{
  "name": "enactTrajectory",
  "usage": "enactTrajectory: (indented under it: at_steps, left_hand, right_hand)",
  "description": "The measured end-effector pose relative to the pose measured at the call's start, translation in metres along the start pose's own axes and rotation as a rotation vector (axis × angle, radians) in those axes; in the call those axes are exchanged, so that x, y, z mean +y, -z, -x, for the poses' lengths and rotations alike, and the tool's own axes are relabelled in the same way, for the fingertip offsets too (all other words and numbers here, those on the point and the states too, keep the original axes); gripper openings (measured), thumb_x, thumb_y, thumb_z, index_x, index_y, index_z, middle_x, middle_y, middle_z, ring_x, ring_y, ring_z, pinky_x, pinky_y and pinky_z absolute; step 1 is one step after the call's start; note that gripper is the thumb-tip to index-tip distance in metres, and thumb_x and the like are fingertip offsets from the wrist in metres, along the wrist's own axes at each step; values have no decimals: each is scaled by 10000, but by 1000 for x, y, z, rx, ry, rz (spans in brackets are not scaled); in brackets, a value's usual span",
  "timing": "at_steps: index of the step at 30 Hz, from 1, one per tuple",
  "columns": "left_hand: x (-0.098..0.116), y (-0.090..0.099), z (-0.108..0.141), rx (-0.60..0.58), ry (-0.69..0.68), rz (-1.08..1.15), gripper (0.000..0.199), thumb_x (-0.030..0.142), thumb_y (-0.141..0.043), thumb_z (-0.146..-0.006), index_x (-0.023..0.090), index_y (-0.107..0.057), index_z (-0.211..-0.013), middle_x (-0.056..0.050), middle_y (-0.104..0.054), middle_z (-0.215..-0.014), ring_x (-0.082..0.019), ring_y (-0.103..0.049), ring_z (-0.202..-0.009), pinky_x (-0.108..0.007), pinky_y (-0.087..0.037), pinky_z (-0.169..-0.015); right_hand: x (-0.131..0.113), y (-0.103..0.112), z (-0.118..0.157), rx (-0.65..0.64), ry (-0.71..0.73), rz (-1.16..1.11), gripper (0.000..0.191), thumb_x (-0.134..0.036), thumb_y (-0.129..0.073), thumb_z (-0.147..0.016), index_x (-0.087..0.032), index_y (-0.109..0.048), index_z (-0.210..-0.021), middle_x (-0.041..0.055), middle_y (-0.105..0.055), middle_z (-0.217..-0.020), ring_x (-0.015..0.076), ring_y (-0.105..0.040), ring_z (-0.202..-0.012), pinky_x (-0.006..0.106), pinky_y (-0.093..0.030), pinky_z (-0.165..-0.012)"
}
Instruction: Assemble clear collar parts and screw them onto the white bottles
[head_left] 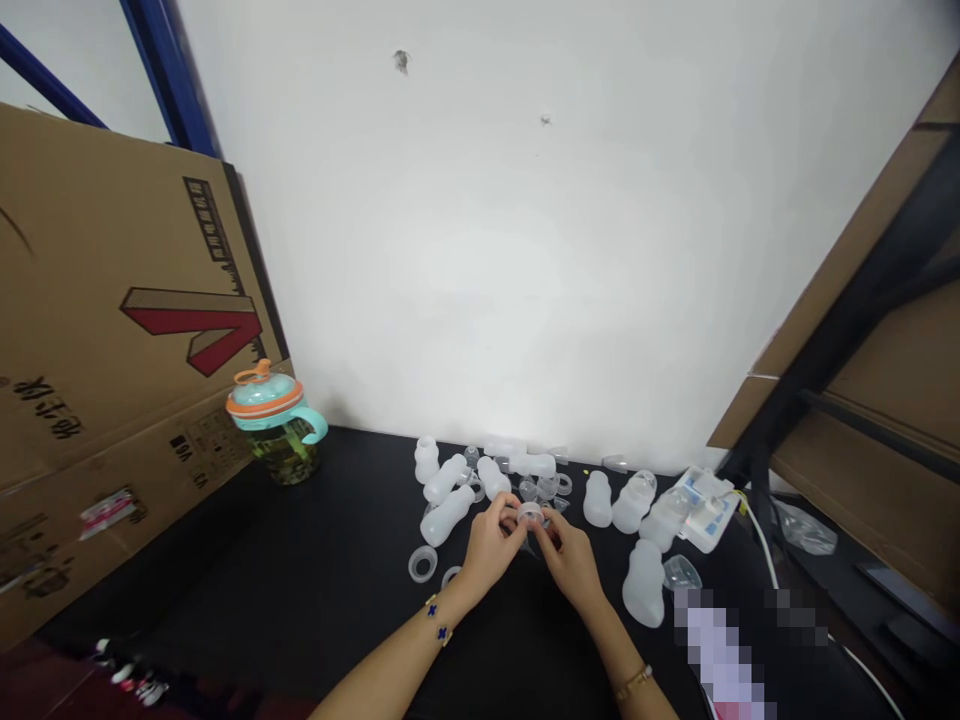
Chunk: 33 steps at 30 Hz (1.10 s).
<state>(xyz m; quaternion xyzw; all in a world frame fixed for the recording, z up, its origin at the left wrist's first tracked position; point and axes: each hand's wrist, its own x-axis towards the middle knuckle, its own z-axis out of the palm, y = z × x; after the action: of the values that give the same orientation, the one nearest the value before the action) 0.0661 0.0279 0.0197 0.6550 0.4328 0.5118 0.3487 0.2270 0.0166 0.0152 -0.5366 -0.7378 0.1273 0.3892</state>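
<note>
Both left hand (pixel 491 548) and right hand (pixel 571 560) clamp one clear ring (pixel 530 514), with many loose bottles (pixel 447 516) beyond the grip and a second ring (pixel 423 564) left of it.

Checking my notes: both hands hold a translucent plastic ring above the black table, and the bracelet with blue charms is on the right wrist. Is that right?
No: the bracelet with blue charms is on the left wrist, not the right, as the head view shows. The rest stands: the left hand and right hand hold the translucent plastic ring above the black table.
</note>
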Motion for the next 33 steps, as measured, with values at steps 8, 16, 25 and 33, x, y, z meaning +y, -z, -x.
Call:
enactTrajectory:
  at_steps: [8,16,25,33]
  left_hand:
    - [3,1,0,-6,12,-14,109,278,-625,-861,216,-544,-900,39,-675,-654,-134,-621,-578,-202,-399,-525]
    - [3,1,0,-11,3,-3,92,276,-616,-869,214,-550,-886,45,-655,-637,-130,-608,-572,-204,-409,-555]
    - [3,1,0,-12,14,5,102,274,-626,-854,216,-548,-883,54,-636,-601,-125,-580,-537,-205,-388,-535]
    - [1,1,-1,-11,16,5,101,259,-631,-847,215,-546,-879,58,-630,-592,-121,-568,-525,-202,-372,-522]
  right_hand:
    - [1,0,2,-7,7,-2,451,-525,-400,-999,-170,-675,-1034,-24,-539,-575,146,-508,-501,230,-329,-520]
    - [3,-1,2,-1,17,16,433,-514,-416,-997,-171,-679,-1021,-35,-516,-559,140,-494,-490,231,-300,-507]
    - [4,-1,2,3,23,18,426,-511,-427,-996,-173,-685,-1023,-40,-499,-545,137,-485,-477,235,-286,-503]
    - [6,-3,3,4,12,13,416,-510,-428,-996,-180,-680,-1018,-53,-461,-532,137,-460,-466,237,-266,-498]
